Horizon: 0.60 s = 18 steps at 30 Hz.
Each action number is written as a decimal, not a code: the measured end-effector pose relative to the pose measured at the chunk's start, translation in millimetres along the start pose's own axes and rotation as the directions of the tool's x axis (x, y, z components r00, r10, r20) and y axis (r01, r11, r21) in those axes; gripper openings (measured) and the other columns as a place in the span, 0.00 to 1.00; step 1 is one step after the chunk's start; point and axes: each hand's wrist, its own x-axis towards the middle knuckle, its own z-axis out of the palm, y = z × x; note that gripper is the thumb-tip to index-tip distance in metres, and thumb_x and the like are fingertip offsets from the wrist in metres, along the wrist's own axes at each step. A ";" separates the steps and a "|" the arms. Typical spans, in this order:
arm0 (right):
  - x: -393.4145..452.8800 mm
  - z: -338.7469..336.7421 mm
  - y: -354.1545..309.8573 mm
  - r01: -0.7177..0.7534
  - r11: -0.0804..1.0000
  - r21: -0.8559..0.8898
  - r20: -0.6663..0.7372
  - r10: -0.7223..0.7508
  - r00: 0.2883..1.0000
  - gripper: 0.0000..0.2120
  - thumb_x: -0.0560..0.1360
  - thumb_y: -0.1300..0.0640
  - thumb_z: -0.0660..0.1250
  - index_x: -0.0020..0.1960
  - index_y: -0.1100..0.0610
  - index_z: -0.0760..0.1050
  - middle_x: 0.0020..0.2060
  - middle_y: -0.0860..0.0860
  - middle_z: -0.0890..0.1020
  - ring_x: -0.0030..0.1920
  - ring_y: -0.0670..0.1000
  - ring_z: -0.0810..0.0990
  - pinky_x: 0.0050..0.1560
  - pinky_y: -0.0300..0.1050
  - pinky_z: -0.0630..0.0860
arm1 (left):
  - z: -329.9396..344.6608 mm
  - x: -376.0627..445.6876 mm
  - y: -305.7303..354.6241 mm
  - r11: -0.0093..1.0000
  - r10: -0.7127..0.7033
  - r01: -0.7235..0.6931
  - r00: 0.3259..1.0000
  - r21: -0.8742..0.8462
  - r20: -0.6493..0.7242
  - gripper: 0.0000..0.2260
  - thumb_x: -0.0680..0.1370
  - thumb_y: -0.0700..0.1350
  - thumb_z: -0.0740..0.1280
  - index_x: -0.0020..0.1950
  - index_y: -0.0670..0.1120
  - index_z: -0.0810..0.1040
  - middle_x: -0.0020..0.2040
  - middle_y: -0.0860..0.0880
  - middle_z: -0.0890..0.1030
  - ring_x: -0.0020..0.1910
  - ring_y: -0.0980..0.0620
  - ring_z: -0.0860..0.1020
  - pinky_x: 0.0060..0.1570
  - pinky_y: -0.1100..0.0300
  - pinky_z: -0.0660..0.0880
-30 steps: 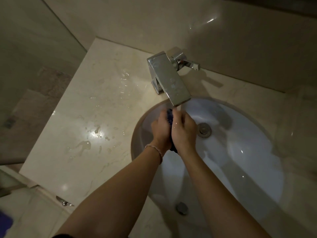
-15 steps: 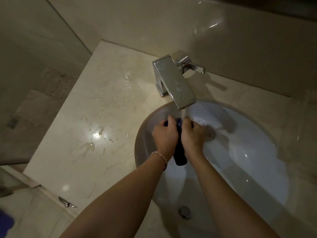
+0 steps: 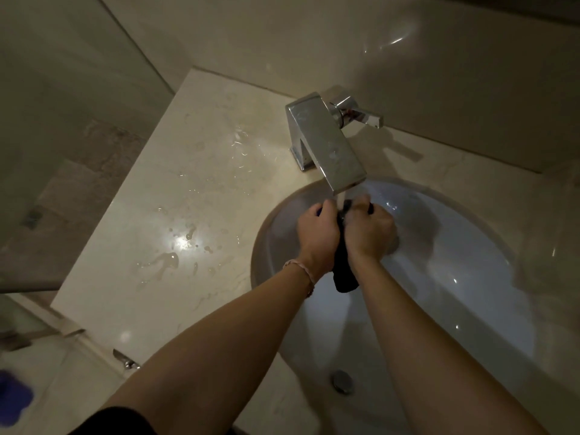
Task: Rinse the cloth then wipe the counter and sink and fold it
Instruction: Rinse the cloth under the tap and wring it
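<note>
Dark, almost black fabric is seen bunched between two bare hands over the basin: the cloth [image 3: 343,274] is held in a closed grip from both sides, the fingers of the left hand [image 3: 318,235] being curled round its left part and those of the right hand [image 3: 370,230] round its right part, with the knuckles turned upward and the two hands nearly touching. Nothing of a spread grip is shown; both are pressed tight on the fabric. A limp, wet-looking tail of the cloth is left hanging below the wrists, and a small dark corner can be made out beyond the right fingers. A thin stream of water [image 3: 340,197] is caught by the top of the bundle, just beneath the spout of the faucet [image 3: 329,152], a squared, polished chrome block with a flat lever handle [image 3: 361,116] set at its right. A pale braided bracelet [image 3: 299,271] is worn on the left wrist. The hands and cloth are held above the far left part of the sink [image 3: 470,277], a smooth white oval bowl set under the bench [image 3: 141,246], which is of glossy cream stone with faint veining and is marked by scattered droplets and a small puddle [image 3: 166,260]. A round metal overflow fitting [image 3: 342,381] is seen on the near wall of the bowl.
</note>
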 end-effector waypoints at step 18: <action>-18.7 -14.1 17.6 0.068 0.983 0.171 0.148 -0.094 0.985 0.16 0.79 0.52 0.65 0.34 0.53 0.74 0.31 0.49 0.79 0.35 0.49 0.79 0.35 0.40 0.72 | -17.8 -1.3 -7.2 0.935 -0.340 0.346 0.937 -0.078 0.083 0.18 0.78 0.56 0.66 0.54 0.41 0.83 0.48 0.41 0.84 0.45 0.44 0.84 0.42 0.53 0.81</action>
